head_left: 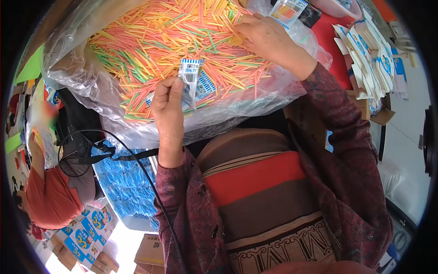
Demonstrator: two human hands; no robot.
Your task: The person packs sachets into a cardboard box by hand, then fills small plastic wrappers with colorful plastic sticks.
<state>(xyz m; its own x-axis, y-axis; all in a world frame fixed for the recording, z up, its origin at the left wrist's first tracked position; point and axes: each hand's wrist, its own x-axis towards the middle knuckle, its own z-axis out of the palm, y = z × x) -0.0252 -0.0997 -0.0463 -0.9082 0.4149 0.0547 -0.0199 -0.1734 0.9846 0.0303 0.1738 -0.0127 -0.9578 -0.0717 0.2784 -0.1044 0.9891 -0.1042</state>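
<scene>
My left hand pinches a small printed packet with a blue-striped top edge and a barcode, between thumb and fingers. Just behind it, another blue-striped packet lies on a large heap of thin coloured sticks, in pink, orange, yellow and green. At the upper right of the heap, my right hand curls its fingers down around some of these sticks; its fingertips are partly hidden. A clear plastic sheet lines the sides of the heap and folds over its near edge.
Beyond my right hand lies a packet filled with sticks. A pink basin and stacked printed cartons stand at right. Below left is a bin of blue packets. Another person in a red top works at far left. A black cable crosses my left sleeve.
</scene>
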